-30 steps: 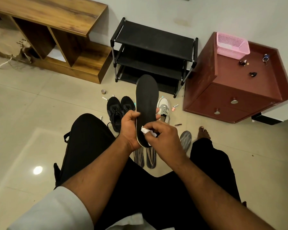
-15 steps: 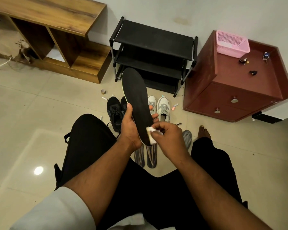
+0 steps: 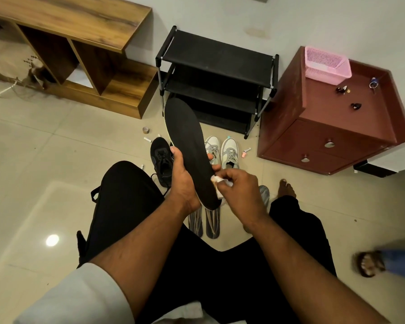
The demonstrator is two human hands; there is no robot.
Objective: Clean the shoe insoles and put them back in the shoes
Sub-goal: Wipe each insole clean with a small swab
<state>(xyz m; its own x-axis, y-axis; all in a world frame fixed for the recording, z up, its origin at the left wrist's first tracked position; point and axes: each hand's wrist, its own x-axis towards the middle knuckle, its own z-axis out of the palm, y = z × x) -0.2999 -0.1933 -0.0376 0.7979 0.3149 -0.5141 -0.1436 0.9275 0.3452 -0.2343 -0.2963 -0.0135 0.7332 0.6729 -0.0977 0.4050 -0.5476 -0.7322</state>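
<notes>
My left hand (image 3: 181, 177) grips a long black insole (image 3: 187, 141) by its lower half, toe end tilted up and to the left. My right hand (image 3: 237, 190) pinches a small white wipe (image 3: 218, 185) against the insole's heel edge. On the floor behind stand a black shoe (image 3: 160, 157) and a pair of white and grey sneakers (image 3: 222, 150). Two grey patterned insoles (image 3: 205, 222) lie on the floor between my knees, and a third grey insole (image 3: 264, 192) peeks out past my right wrist.
A black shoe rack (image 3: 216, 73) stands against the wall, a wooden shelf unit (image 3: 80, 50) to its left, a red-brown cabinet (image 3: 332, 127) with a pink basket (image 3: 326, 65) to its right. Small bottles (image 3: 245, 152) lie on the tiles. Another person's sandalled foot (image 3: 369, 264) shows at right.
The insole's toe end has swung from upright toward the left, uncovering the white sneakers. My right hand with the wipe slid down to the heel edge. A sandalled foot has entered at right.
</notes>
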